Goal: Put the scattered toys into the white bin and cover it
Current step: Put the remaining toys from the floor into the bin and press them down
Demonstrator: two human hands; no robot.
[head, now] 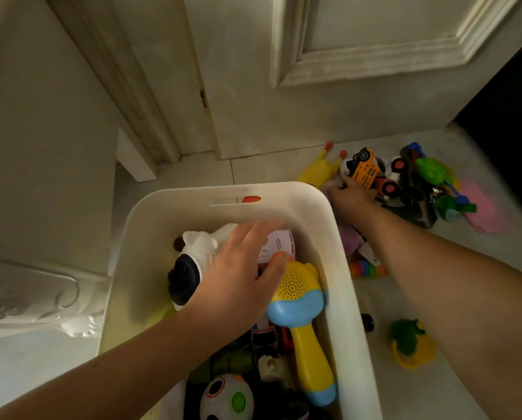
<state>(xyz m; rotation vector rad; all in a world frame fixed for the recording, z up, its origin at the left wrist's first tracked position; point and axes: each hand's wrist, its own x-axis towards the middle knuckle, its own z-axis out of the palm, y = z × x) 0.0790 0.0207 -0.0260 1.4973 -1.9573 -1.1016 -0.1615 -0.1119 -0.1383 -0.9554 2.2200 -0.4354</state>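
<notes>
Over the white bin [329, 244], the left hand [238, 277] lies spread, fingers apart, on the toys inside. The right hand [352, 195] grips an orange toy truck [365, 169] in the floor pile beside the bin.

Both forearms are bare, with no sleeve showing anywhere up to the frame's edge; the left hand [238, 277] and right hand [352, 197] carry no visible rings or watch.

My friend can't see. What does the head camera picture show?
A person's left hand lays a white-and-pink toy in a white bin part-full of toys. The right hand grasps an orange toy truck in a toy pile on the floor.
</notes>
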